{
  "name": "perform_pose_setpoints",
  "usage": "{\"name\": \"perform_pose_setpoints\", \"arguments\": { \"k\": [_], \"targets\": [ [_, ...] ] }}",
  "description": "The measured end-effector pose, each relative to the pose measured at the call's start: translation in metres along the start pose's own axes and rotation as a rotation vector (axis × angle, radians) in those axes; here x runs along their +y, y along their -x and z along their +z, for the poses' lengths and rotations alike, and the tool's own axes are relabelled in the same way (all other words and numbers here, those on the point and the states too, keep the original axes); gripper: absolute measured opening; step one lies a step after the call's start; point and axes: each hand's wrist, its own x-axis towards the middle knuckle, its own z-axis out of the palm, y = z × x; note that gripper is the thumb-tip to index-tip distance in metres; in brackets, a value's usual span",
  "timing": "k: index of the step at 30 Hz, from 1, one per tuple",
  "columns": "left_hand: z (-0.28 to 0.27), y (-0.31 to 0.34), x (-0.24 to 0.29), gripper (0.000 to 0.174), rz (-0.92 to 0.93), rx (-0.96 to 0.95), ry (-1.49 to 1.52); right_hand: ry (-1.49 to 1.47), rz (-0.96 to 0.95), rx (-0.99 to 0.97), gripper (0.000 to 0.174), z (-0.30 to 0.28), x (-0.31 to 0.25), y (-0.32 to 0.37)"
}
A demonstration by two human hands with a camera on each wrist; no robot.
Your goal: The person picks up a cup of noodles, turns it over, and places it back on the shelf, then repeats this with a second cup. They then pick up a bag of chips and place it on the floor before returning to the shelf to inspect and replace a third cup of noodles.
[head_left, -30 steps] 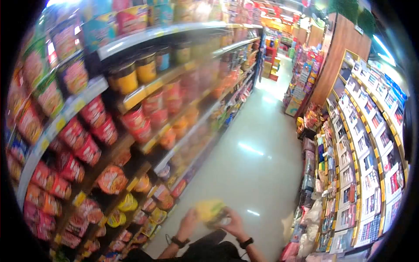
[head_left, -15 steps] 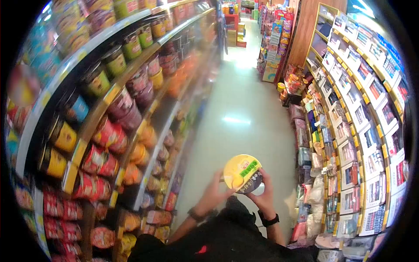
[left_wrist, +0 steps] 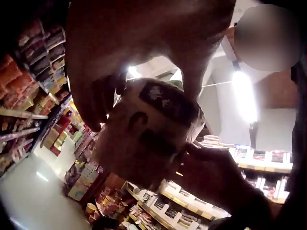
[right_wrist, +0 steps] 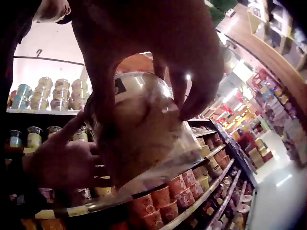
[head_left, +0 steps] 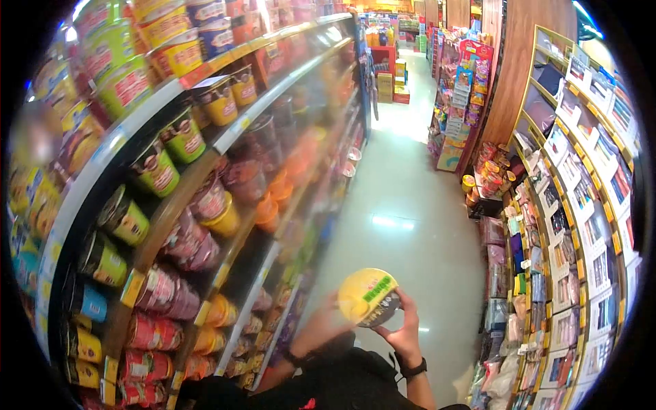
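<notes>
Both hands hold a round tub with a yellow and black lid (head_left: pixel 369 298) in front of the body, lid facing the head camera, with a green label on it. My left hand (head_left: pixel 324 326), blurred, grips its left side; my right hand (head_left: pixel 404 331) holds the right edge. In the left wrist view the left hand (left_wrist: pixel 144 33) has thumb and fingers around the dark-looking tub (left_wrist: pixel 144 134), the right hand (left_wrist: pixel 211 172) against its other side. From the right wrist, the right hand (right_wrist: pixel 153 38) spans the tub (right_wrist: pixel 144 120), opposite the left hand (right_wrist: pixel 64 163).
Shelves of instant-food tubs (head_left: pixel 157 280) rise close on the left. On the right stand racks of boxed and packaged goods (head_left: pixel 567 239). A pale floor aisle (head_left: pixel 403 184) runs between them towards a snack display (head_left: pixel 461 96) and red and yellow boxes (head_left: pixel 393 78).
The tub has come from blur into clear view, held in both hands throughout. Since half a second ago it sits slightly lower and further left in the head view, and the shelves have shifted as the view turned.
</notes>
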Motion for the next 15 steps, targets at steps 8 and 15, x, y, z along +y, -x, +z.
{"name": "perform_pose_setpoints", "arguments": {
  "k": [8,15],
  "targets": [
    [-0.028,-0.178,-0.021,0.082,-0.088,-0.02,0.169,-0.034,0.092,0.052,0.087,0.003,0.055,-0.16],
    [-0.061,-0.368,-0.046,0.08,-0.079,0.067,0.09,0.061,0.082,-0.051,0.087,0.011,0.114,-0.361]
  ]
}}
